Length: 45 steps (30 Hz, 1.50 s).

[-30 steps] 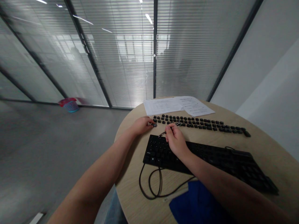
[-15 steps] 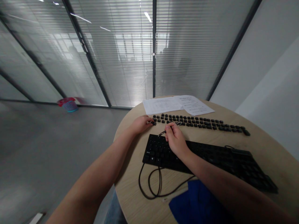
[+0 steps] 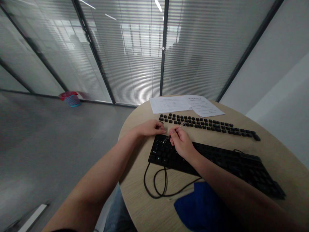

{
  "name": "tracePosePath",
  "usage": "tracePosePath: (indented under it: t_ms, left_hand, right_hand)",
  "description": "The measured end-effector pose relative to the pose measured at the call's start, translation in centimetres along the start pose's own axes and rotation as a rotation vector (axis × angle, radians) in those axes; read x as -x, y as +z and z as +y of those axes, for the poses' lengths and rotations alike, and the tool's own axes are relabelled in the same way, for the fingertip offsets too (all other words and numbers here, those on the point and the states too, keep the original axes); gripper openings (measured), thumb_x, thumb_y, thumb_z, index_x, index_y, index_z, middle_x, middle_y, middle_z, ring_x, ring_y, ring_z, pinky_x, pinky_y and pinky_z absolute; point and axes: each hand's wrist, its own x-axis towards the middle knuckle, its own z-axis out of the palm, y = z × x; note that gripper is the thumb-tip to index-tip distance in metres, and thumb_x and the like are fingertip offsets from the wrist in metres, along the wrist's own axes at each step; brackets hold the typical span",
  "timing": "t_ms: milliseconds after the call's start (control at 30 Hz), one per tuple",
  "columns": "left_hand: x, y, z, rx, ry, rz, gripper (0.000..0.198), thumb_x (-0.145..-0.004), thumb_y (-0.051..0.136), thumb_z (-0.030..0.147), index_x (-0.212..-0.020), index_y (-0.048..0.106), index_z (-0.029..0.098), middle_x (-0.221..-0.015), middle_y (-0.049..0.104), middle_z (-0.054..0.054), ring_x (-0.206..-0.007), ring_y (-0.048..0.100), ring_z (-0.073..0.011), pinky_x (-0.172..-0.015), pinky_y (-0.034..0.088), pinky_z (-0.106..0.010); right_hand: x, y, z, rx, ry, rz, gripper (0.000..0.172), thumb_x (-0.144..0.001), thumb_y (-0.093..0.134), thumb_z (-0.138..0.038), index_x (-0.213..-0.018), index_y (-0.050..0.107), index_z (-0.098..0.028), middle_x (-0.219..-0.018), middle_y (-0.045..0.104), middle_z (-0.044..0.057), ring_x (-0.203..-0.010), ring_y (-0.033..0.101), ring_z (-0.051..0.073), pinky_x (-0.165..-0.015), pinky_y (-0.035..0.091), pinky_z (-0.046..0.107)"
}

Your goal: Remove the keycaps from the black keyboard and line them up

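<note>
My right hand [image 3: 180, 140] is closed around a thin wire keycap puller [image 3: 166, 139]. Its wire end points down at the upper left keys of a black keyboard [image 3: 212, 158]. Another bit of wire shows beyond my fingers, and the grip is mostly hidden in my palm. My left hand [image 3: 154, 127] rests just past the keyboard's upper left corner, fingers bent and slightly apart, with nothing visible between them. Near its knuckles is the left end of several rows of loose black keycaps [image 3: 198, 121] laid out on the table.
Printed sheets [image 3: 171, 104] lie at the far edge of the round wooden table [image 3: 135, 180]. A black cable [image 3: 154, 195] loops in front of the keyboard, beside a blue cloth-like item [image 3: 205, 206]. A basket [image 3: 72, 99] stands on the floor by the glass partition.
My left hand has moved from the left end of the keycap rows towards the keyboard and my right hand. The right hand keeps hold of the puller. The view has shifted slightly.
</note>
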Motion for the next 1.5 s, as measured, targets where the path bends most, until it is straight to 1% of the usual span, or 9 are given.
tracePosePath:
  t_ms: [100, 200, 300, 500, 833, 933, 1067, 1300, 1500]
  left_hand:
    - [0.2, 0.0, 0.1, 0.072, 0.031, -0.113, 0.023, -0.084, 0.072, 0.039, -0.091, 0.079, 0.019, -0.064, 0.061, 0.004, -0.058, 0.05, -0.0109, -0.058, 0.037, -0.024]
    - [0.3, -0.2, 0.1, 0.113, 0.045, -0.152, 0.02, -0.081, 0.075, 0.035, -0.094, 0.081, 0.02, -0.062, 0.057, 0.005, -0.057, 0.047, -0.0108, -0.058, 0.034, -0.025]
    - [0.3, -0.4, -0.1, 0.132, 0.046, -0.163, 0.019, -0.079, 0.076, 0.035, -0.092, 0.081, 0.021, -0.06, 0.055, 0.006, -0.056, 0.046, -0.011, -0.058, 0.033, -0.026]
    - [0.2, -0.2, -0.3, 0.153, 0.038, -0.169, 0.019, -0.078, 0.076, 0.034, -0.092, 0.081, 0.021, -0.069, 0.065, 0.003, -0.063, 0.054, -0.0135, -0.061, 0.036, -0.027]
    - [0.1, -0.1, -0.3, 0.142, 0.044, -0.161, 0.017, -0.078, 0.076, 0.033, -0.088, 0.08, 0.021, -0.065, 0.064, 0.004, -0.064, 0.056, -0.0132, -0.064, 0.038, -0.026]
    - [0.0, 0.0, -0.3, 0.126, 0.037, -0.155, 0.017, -0.078, 0.076, 0.033, -0.089, 0.08, 0.02, -0.068, 0.066, 0.004, -0.065, 0.056, -0.013, -0.064, 0.038, -0.026]
    - [0.1, 0.0, -0.3, 0.104, 0.029, -0.158, 0.018, -0.079, 0.076, 0.034, -0.09, 0.079, 0.02, -0.071, 0.068, 0.003, -0.067, 0.057, -0.0138, -0.067, 0.039, -0.027]
    - [0.2, -0.1, -0.3, 0.079, 0.009, -0.171, 0.024, -0.08, 0.074, 0.04, -0.093, 0.079, 0.021, -0.067, 0.062, 0.003, -0.062, 0.05, -0.0137, -0.063, 0.036, -0.028]
    - [0.2, -0.1, -0.5, 0.08, -0.006, -0.179, 0.025, -0.078, 0.075, 0.041, -0.09, 0.079, 0.019, -0.064, 0.056, 0.005, -0.059, 0.047, -0.0127, -0.059, 0.031, -0.027]
  right_hand:
    - [0.4, 0.0, -0.5, 0.04, -0.018, -0.115, 0.035, -0.102, 0.052, -0.058, -0.087, 0.055, -0.026, -0.057, 0.048, -0.006, -0.05, 0.046, 0.015, -0.051, 0.037, 0.028]
    - [0.6, -0.1, -1.1, 0.07, -0.012, -0.184, 0.033, -0.102, 0.052, -0.055, -0.087, 0.055, -0.026, -0.057, 0.048, -0.006, -0.049, 0.046, 0.015, -0.05, 0.036, 0.028]
    - [0.6, -0.3, -1.3, 0.087, 0.003, -0.208, 0.032, -0.103, 0.051, -0.053, -0.088, 0.054, -0.025, -0.056, 0.049, -0.006, -0.048, 0.046, 0.015, -0.05, 0.036, 0.027]
    - [0.6, -0.7, -1.0, 0.094, 0.012, -0.253, 0.029, -0.103, 0.051, -0.05, -0.089, 0.055, -0.026, -0.054, 0.048, -0.007, -0.047, 0.045, 0.015, -0.05, 0.034, 0.028]
    - [0.9, -0.7, -2.9, 0.292, -0.162, -0.325, 0.022, -0.1, 0.057, -0.039, -0.083, 0.058, -0.025, -0.063, 0.058, -0.002, -0.058, 0.053, 0.018, -0.061, 0.037, 0.031]
    - [0.8, -0.6, -2.7, 0.299, -0.189, -0.323, 0.021, -0.1, 0.057, -0.038, -0.083, 0.058, -0.025, -0.068, 0.061, -0.001, -0.062, 0.055, 0.019, -0.063, 0.038, 0.031]
    - [0.7, -0.5, -2.4, 0.283, -0.179, -0.327, 0.02, -0.1, 0.057, -0.038, -0.085, 0.058, -0.025, -0.064, 0.056, -0.003, -0.058, 0.051, 0.017, -0.061, 0.035, 0.03]
    - [0.6, -0.5, -3.1, 0.293, -0.186, -0.393, 0.019, -0.098, 0.059, -0.035, -0.083, 0.058, -0.025, -0.061, 0.053, -0.004, -0.056, 0.049, 0.017, -0.061, 0.033, 0.029]
    - [0.1, -0.5, -1.5, 0.142, -0.081, -0.279, 0.022, -0.1, 0.055, -0.042, -0.087, 0.055, -0.024, -0.061, 0.048, -0.006, -0.054, 0.044, 0.015, -0.058, 0.033, 0.028]
